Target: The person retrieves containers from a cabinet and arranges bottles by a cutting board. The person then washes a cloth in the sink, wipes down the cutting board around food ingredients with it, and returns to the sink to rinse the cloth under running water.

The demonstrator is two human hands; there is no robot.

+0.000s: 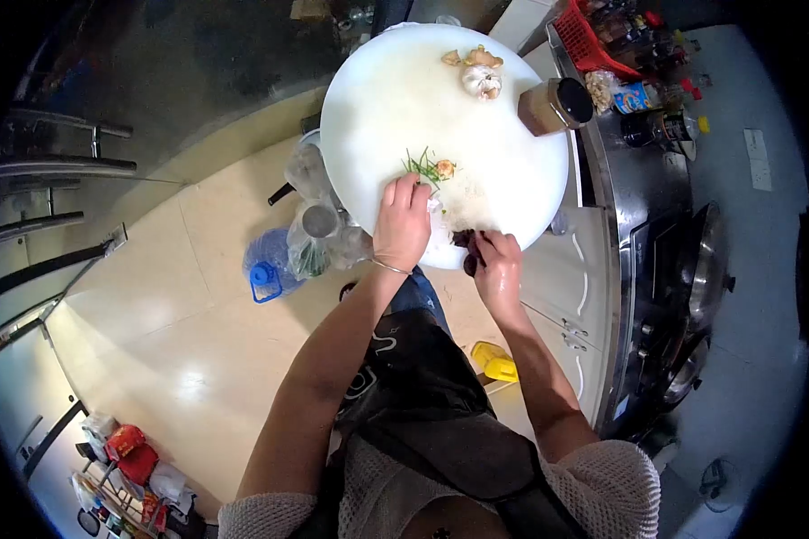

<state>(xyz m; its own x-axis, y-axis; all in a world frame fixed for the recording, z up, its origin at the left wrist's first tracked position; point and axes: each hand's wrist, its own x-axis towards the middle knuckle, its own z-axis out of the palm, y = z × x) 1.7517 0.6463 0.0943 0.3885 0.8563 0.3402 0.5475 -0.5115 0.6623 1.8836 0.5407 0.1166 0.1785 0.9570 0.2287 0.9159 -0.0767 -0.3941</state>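
My left hand [402, 223] rests at the near edge of a round white board [377, 108], fingers curled down; whatever is in them is hidden. Just beyond its fingertips lie chopped green shreds [420, 167] and a small orange-brown piece [445, 169]. A white scrap [435, 206] sits beside the fingers. At the board's near right edge, my right hand [498, 269] is closed on dark, crumpled pieces [464, 239] that resemble wood ear mushroom. Farther off on the board are a garlic bulb [482, 82], some ginger [484, 57] and a dark-lidded jar [545, 107].
To the right runs a steel counter [634, 171] with bottles, a red basket [589, 40] and a stove with a pan [708, 265]. A large blue-capped water jug [270, 265] and plastic bags [313, 220] are left of the board. A yellow container [494, 362] stands low on the right.
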